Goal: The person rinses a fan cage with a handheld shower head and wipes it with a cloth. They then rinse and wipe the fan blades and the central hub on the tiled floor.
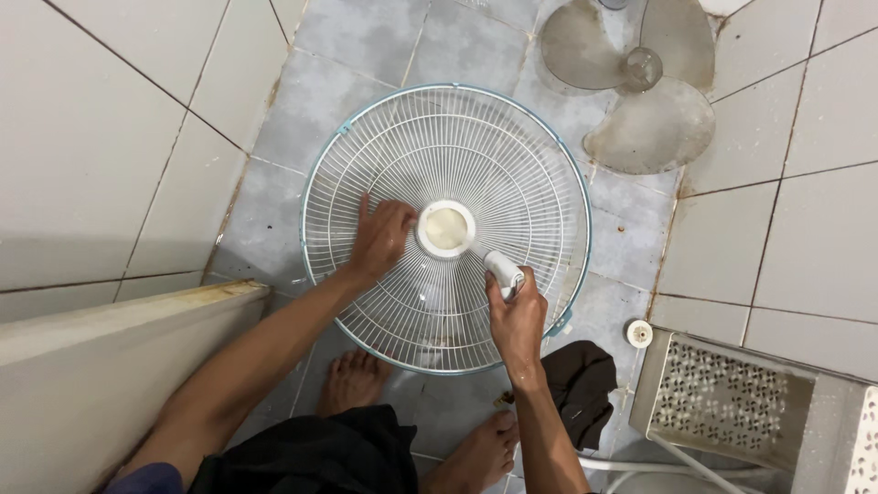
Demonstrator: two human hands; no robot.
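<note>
A round white wire fan grille [512,165] with a pale blue rim lies flat on the grey tiled floor. Its cream centre disc [446,227] faces up. My left hand [380,240] presses flat on the wires just left of the disc, fingers spread. My right hand [515,311] grips a small white spray head [503,271] that points at the grille near the disc. My bare feet [352,380] stand at the grille's near edge.
A dusty grey three-blade fan propeller [654,119] lies at the top right. A white perforated plastic stool [722,398] stands at the lower right, with a small white cap [639,333] beside it. A dark cloth [578,384] lies near my right foot. White tiled walls flank both sides.
</note>
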